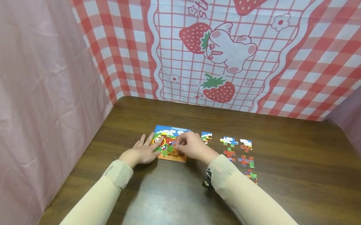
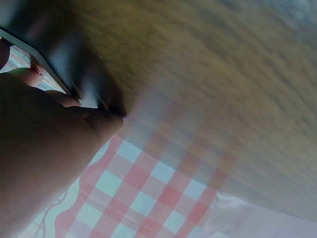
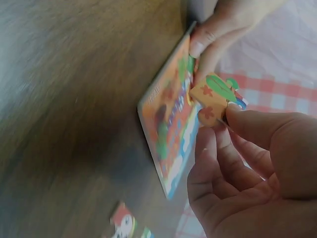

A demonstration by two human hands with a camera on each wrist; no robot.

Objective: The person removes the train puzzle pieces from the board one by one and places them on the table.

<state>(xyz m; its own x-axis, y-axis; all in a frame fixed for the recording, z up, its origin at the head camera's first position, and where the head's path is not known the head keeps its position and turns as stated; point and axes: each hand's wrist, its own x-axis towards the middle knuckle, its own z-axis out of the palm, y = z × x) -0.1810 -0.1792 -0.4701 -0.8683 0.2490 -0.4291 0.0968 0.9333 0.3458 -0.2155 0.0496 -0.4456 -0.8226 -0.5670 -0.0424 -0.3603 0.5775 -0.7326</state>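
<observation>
A colourful picture puzzle board (image 1: 178, 158) lies on the wooden table. My left hand (image 1: 142, 153) rests on its left side with the fingers spread, and in the right wrist view the left thumb (image 3: 198, 45) lies along the board's edge. Over the right half of the board, my right hand (image 1: 194, 147) pinches a puzzle piece (image 3: 210, 96) between thumb and fingertips. The piece is orange with a green leaf shape and red marks, tilted above the board (image 3: 154, 111) in the right wrist view. The left wrist view shows the left hand (image 2: 44, 144) dark and blurred at the board's edge.
Several loose puzzle pieces lie right of the board, among them a cloud piece (image 1: 229, 141), a red-and-blue piece (image 1: 246, 161) and a corner piece (image 1: 206, 137). The right forearm partly covers one piece (image 1: 251, 176). A red-checked cloth (image 1: 108, 34) hangs behind the table.
</observation>
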